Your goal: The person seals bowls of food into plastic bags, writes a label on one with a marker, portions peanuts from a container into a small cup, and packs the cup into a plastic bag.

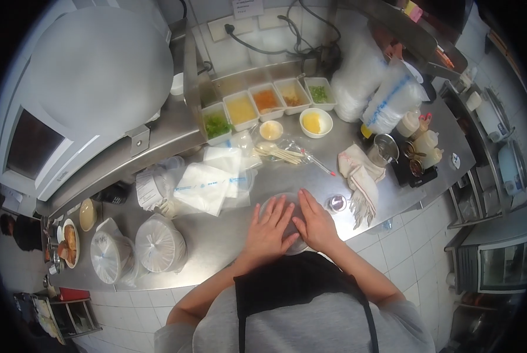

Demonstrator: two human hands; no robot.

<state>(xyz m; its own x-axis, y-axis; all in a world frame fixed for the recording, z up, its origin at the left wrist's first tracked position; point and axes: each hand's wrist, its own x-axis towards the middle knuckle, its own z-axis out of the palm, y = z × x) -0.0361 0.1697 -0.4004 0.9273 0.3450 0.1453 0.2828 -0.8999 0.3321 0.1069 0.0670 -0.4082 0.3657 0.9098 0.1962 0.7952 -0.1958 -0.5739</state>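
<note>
A round, pale translucent lid or container (pixel 297 210) sits at the front edge of the steel counter, largely covered by my hands. My left hand (pixel 268 226) lies flat over its left side with the fingers spread. On its right side rests my right hand (pixel 316 222), fingers stretched out and nothing gripped. What the container holds is hidden. Just right of my right hand stands a small round cup (pixel 337 203) with a dark purple centre. Flat white plastic bags (pixel 207 185) lie to the left, beyond my left hand.
Two bag-wrapped round containers (pixel 160 245) stand at left. Topping trays (pixel 240 110) line the back, near a bowl with yellow contents (pixel 316 122) and wooden cutlery (pixel 278 154). A cloth (pixel 360 176), a metal pitcher (pixel 383 150) and squeeze bottles (pixel 426 141) are at right.
</note>
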